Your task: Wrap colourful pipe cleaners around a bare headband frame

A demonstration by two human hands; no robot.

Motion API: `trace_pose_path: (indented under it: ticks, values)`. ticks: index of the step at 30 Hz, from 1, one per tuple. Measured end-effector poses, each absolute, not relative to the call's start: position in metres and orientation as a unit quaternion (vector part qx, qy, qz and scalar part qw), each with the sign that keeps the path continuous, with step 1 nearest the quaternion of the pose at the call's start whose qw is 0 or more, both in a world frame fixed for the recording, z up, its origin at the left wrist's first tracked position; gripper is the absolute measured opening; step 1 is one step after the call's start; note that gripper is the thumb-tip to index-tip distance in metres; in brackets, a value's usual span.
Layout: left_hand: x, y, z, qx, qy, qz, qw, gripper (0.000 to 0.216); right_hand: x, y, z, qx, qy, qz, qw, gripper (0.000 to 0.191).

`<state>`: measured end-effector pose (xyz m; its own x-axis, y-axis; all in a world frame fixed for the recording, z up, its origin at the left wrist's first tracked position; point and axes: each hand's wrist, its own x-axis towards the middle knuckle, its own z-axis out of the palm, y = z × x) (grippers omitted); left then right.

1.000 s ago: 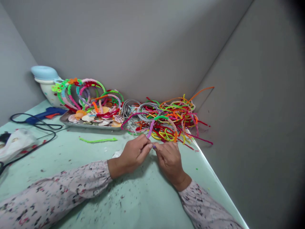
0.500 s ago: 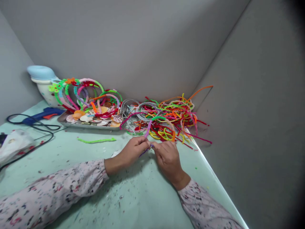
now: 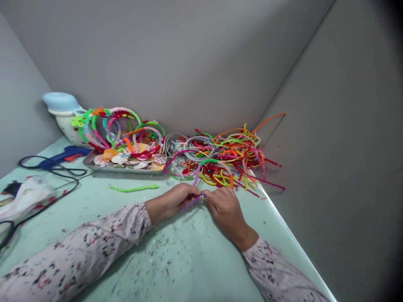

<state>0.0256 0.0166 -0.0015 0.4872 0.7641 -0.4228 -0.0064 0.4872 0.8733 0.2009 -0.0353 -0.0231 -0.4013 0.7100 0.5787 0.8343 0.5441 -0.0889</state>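
My left hand (image 3: pixel 174 200) and my right hand (image 3: pixel 224 206) meet over the pale green table (image 3: pixel 176 268), fingers pinched together. Between them runs a purple pipe cleaner (image 3: pixel 192 200), held by both hands; its far end rises toward the tangle. Just behind the hands lies a tangled pile of coloured pipe cleaners (image 3: pixel 229 157) with several grey wire hoops (image 3: pixel 192 151) in it.
A metal tray (image 3: pixel 122 169) of shells and wrapped headbands (image 3: pixel 119 126) stands at the back left, beside a white and blue pot (image 3: pixel 64 115). A blue glue gun (image 3: pixel 64 154) with black cable, a loose green pipe cleaner (image 3: pixel 134 188) and a white bag (image 3: pixel 23 195) lie left. Grey walls close the corner.
The purple pipe cleaner's near part has come down to lie low between my fingers. Both hands stay pinched together; the view has shifted slightly.
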Motion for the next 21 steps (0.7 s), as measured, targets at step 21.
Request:
trace_pose_path:
  ticks: [21]
  values:
    - [0.017, 0.035, -0.005, 0.401, 0.343, 0.103, 0.843, 0.019, 0.202, -0.033, -0.022, -0.455, -0.839, -0.124, 0.271, 0.02]
